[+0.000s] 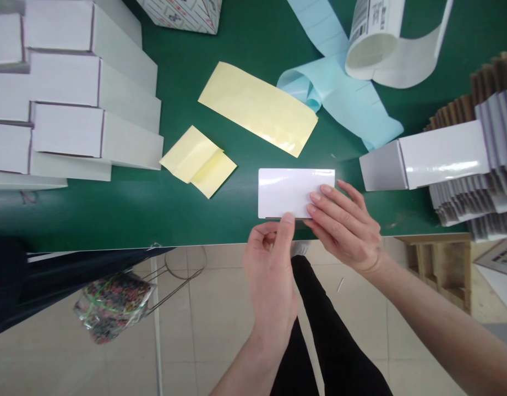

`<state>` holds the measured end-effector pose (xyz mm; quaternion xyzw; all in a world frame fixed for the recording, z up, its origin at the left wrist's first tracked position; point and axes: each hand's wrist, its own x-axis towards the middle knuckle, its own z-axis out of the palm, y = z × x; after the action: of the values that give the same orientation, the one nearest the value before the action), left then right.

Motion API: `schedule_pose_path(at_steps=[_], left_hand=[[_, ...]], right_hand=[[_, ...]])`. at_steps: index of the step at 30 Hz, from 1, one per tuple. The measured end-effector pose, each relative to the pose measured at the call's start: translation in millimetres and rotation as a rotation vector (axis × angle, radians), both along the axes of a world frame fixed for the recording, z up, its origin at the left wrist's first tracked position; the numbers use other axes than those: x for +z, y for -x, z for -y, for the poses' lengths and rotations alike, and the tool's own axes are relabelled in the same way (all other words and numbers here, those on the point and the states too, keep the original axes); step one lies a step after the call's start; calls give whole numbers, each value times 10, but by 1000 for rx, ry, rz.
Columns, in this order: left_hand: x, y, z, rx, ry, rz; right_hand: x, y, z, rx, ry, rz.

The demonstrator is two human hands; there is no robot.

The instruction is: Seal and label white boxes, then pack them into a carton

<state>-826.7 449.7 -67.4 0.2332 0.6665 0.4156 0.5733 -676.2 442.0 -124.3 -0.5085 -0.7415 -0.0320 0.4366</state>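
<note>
A small white box point(284, 190) lies on the green table point(125, 220) near its front edge. My left hand point(273, 264) is at the box's near edge, with its thumb on that edge and its fingers curled; whether they grip the box is hard to tell. My right hand point(346, 228) rests over the box's right end, its fingers stretched out flat on the top. Beyond the box lies a long yellow sheet point(257, 107). Smaller folded yellow sheets point(199, 159) are to its left.
White boxes point(67, 80) are stacked at the left. A blue strip point(352, 104) and a white label roll point(372, 44) lie at the back right. One white box point(443, 154) leans by flattened cartons point(501, 132). A patterned box point(187, 14) stands at the back.
</note>
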Motion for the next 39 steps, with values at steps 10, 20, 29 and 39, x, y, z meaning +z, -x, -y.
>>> schedule_pose_path(at_steps=[10, 20, 29, 39], left_hand=[[59, 521, -622, -907, -1322, -712], [-132, 569, -792, -951, -1401, -704], [-261, 619, -794, -976, -1513, -695], [-334, 633, -674, -892, -1440, -715]], right_hand=[[-32, 46, -25, -14, -17, -72], [-14, 14, -27, 15, -17, -61], [1, -44, 14, 54, 65, -8], [169, 43, 45, -75, 62, 61]])
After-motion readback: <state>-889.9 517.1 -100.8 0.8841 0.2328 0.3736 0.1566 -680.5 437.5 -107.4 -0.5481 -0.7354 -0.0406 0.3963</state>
